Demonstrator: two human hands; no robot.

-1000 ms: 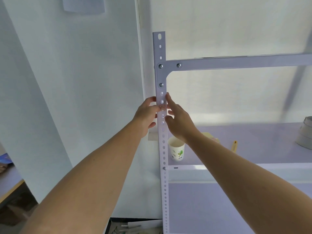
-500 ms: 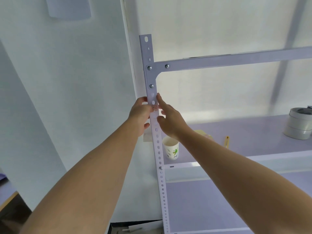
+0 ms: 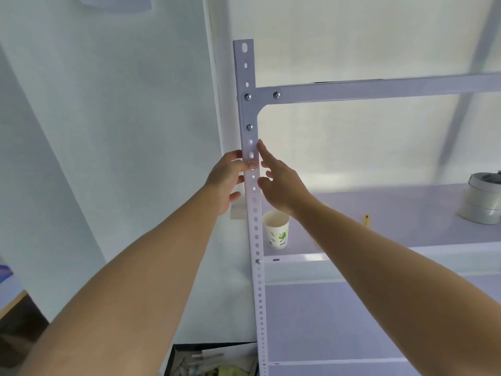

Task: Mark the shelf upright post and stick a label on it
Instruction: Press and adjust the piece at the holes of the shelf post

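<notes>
Seen from the head camera, a person reaches up with both bare arms to a white shelf post (image 3: 251, 185), where a small pale label (image 3: 252, 164) sits on the front face a little below the bracket screws (image 3: 249, 127). The left hand (image 3: 226, 180) curls around the post's left edge, its thumb laid against the label, while the right hand (image 3: 279, 183) stands loosely spread at the right edge, forefinger stretched upward along the metal and gripping nothing. The step in hand appears to be pressing the label flat, and it is best done by holding one edge down with the left thumb and smoothing the other side across with a right fingertip, so the label lies square to the post and does not lift over the holes. The label looks translucent with a faint reddish print too blurred to read, and it seems to span the width of the post between two punched holes; whether a pen mark lies beneath cannot be told. On the shelf (image 3: 406, 213) behind, a paper cup (image 3: 276, 232) stands just right of the post, and rolls of tape (image 3: 482, 202) sit well apart at the far right.
</notes>
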